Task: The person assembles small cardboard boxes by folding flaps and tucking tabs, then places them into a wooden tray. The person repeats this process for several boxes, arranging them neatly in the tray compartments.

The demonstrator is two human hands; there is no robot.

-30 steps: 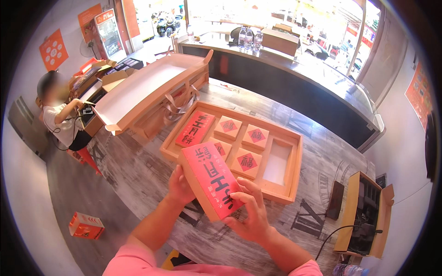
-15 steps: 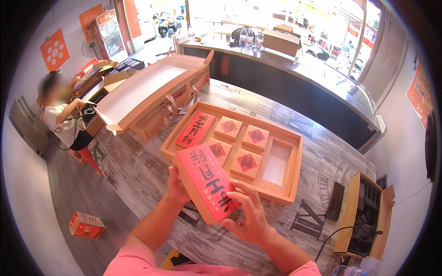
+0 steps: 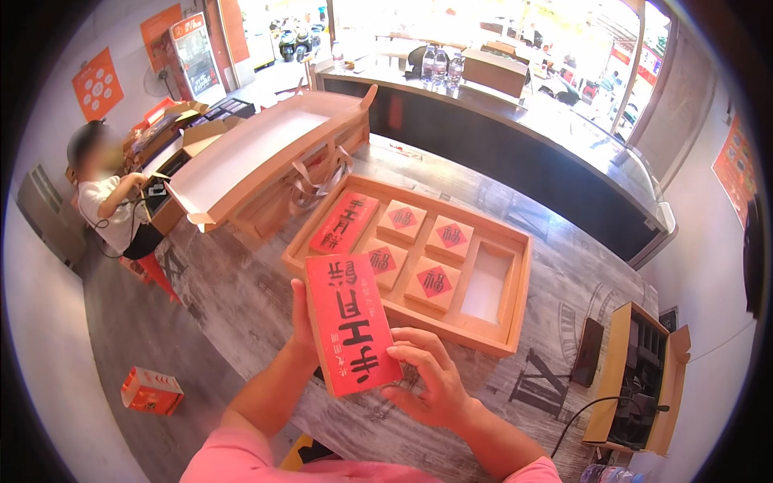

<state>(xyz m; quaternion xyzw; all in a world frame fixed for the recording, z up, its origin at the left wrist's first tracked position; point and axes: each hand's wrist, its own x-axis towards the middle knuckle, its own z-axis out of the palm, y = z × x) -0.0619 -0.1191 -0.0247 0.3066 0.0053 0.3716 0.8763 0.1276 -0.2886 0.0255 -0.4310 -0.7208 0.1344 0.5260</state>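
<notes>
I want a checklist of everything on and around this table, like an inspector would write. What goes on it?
Surface: grey wood-look table, printed with dark drawings.
Job's things: long red box held in both hands; wooden tray with another long red box, four small square boxes and one empty slot.
Clutter: large open cardboard lid; black flat device; open box of dark gear.
Grips: left hand behind the box's left edge; right hand at its lower right corner.
Cables: black cable near the gear box.
Surroundings: seated person on the left; orange carton on the floor; dark counter with water bottles.
</notes>
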